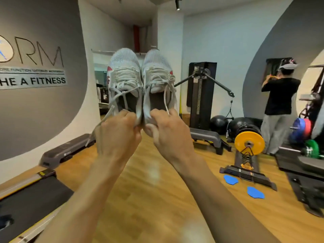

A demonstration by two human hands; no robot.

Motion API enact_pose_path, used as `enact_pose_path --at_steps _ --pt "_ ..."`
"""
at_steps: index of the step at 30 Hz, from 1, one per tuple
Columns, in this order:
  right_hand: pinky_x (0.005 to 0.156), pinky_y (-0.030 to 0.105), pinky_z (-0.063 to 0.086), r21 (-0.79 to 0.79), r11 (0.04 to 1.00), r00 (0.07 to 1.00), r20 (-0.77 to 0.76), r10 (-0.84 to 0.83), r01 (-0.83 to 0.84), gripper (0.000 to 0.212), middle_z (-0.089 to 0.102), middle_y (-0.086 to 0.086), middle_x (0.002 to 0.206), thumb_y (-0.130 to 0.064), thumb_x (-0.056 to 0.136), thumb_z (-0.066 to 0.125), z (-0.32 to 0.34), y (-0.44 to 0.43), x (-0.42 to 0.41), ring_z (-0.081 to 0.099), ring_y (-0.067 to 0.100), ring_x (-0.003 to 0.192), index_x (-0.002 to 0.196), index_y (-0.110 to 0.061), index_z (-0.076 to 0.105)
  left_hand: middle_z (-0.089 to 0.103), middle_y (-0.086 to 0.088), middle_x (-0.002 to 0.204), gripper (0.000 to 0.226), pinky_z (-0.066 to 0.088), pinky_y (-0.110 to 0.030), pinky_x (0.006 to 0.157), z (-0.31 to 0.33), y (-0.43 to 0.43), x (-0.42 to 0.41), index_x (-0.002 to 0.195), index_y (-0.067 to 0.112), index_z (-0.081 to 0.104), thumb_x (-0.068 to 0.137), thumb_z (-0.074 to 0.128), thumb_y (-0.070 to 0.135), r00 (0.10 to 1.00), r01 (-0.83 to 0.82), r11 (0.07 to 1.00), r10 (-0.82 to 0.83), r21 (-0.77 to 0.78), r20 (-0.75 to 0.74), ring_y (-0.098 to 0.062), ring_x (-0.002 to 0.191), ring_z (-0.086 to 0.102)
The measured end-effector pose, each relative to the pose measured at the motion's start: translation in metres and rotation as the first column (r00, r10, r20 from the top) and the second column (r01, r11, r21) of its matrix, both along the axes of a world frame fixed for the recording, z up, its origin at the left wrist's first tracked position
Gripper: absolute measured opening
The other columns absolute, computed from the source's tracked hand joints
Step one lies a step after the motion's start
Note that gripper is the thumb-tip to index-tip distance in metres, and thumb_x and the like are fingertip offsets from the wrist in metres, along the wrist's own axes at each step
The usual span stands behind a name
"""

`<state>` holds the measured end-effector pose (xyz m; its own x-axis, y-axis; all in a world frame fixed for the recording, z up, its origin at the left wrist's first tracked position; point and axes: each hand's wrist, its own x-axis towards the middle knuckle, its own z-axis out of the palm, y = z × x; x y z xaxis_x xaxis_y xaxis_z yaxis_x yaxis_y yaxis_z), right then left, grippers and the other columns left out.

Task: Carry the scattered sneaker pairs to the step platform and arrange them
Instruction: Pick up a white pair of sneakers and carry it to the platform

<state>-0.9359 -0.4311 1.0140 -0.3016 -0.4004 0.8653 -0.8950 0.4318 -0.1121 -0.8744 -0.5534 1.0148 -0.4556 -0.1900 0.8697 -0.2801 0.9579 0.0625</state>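
Both sneakers were up in the air at the middle of the view, side by side, toes pointing up and away. The left hand (117, 132) pinched the heel of the left sneaker (124, 74), its fingers curled round the collar. The right hand (169, 135) clamped the heel of the right sneaker (157, 72) the same way, thumb under the sole edge. The two heels touched between the hands. How far the fingers reached inside each shoe could not be told, since the knuckles hid them.

The shoes looked light, with white knit uppers soft enough to fold under a pinch and a stiffer sole beneath. The heel was probably the firmest place to hold. A loose lace (91, 137) hung from the left sneaker past the wrist and could snag or be trodden on.

A dark step platform (64, 151) lay on the wooden floor (157, 172) at the left by the grey wall. A second step platform (205, 135) sat farther off to the right, by the cable machine (201, 93). Neither showed any shoes on it, so the carry seemed to be mid-way.
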Motion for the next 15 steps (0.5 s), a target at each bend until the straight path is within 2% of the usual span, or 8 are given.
enact_pose_path --at_steps 4,7,9,11,15 --pt "0.061 0.039 0.047 0.015 0.996 0.995 0.04 -0.088 0.087 0.012 0.055 0.003 0.082 -0.024 0.088 0.061 -0.013 0.011 -0.099 0.048 0.023 0.089 0.093 -0.015 0.054 0.061 -0.003 0.065 0.026 0.026 -0.024 0.049 -0.013 0.006 -0.108 0.06 0.016 0.056 0.075 0.075 0.024 0.994 0.106 0.994 -0.106 -0.013 0.006 -0.029 0.05 0.056" --pt "0.059 0.034 0.038 0.023 0.99 0.989 0.052 -0.137 0.136 0.012 0.045 -0.005 0.078 -0.024 0.088 0.06 -0.015 0.014 -0.171 0.043 0.019 0.087 0.087 -0.019 0.049 0.055 0.0 0.063 0.034 0.026 -0.024 0.048 -0.016 0.007 -0.185 0.057 0.022 0.043 0.079 0.07 0.024 0.986 0.163 0.987 -0.164 0.01 0.022 -0.028 0.051 0.053" --pt "0.06 0.034 0.037 0.037 0.986 0.984 0.07 -0.162 0.16 0.012 0.047 -0.005 0.079 -0.023 0.089 0.059 -0.015 0.01 -0.217 0.043 0.019 0.087 0.086 -0.019 0.047 0.045 0.005 0.063 0.036 0.027 -0.026 0.049 -0.015 0.002 -0.235 0.059 0.023 0.037 0.079 0.067 0.025 0.98 0.198 0.98 -0.199 0.027 0.032 -0.029 0.053 0.053" --pt "0.061 0.035 0.04 0.046 0.981 0.979 0.077 -0.19 0.186 0.009 0.055 -0.001 0.083 -0.023 0.089 0.058 -0.016 0.003 -0.261 0.046 0.022 0.089 0.091 -0.017 0.051 0.041 0.009 0.067 0.033 0.031 -0.028 0.049 -0.016 -0.007 -0.282 0.061 0.024 0.039 0.081 0.065 0.025 0.974 0.216 0.976 -0.218 0.035 0.056 -0.029 0.057 0.055" --pt "0.061 0.036 0.042 0.079 0.971 0.969 0.076 -0.233 0.227 0.012 0.06 0.003 0.089 -0.024 0.091 0.057 -0.023 -0.021 -0.348 0.048 0.024 0.092 0.099 -0.017 0.054 0.059 0.0 0.076 0.023 0.039 -0.032 0.055 -0.024 -0.033 -0.374 0.065 0.023 0.048 0.081 0.065 0.027 0.964 0.24 0.968 -0.246 0.068 0.105 -0.033 0.069 0.06"
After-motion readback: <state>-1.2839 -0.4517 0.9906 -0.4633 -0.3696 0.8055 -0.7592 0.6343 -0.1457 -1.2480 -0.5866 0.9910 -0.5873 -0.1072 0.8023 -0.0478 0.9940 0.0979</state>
